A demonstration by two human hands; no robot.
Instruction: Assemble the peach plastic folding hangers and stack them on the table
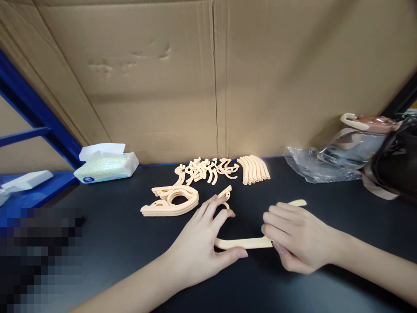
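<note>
A cream plastic folding hanger point(244, 243) lies low over the black table between my two hands. My left hand point(200, 241) curves around its bent left part, thumb below and fingers above, covering much of it. One end of the hanger sticks out beyond those fingertips. On the other side, my right hand point(298, 234) is closed over the hanger's right part, and a pale tip shows past the knuckles. Left of my left hand rests a stack of folded hangers point(182, 210). Behind are a heap of loose curved hook pieces point(200, 170) and a row of straight hanger arms point(254, 170).
A tissue pack point(109, 167) stands at the back left beside a blue metal frame point(42, 100). At the right are a crumpled clear plastic bag point(302, 163), a clear jug with a brown lid point(374, 124) and a dark bag point(397, 165). Cardboard point(163, 78) rises behind.
</note>
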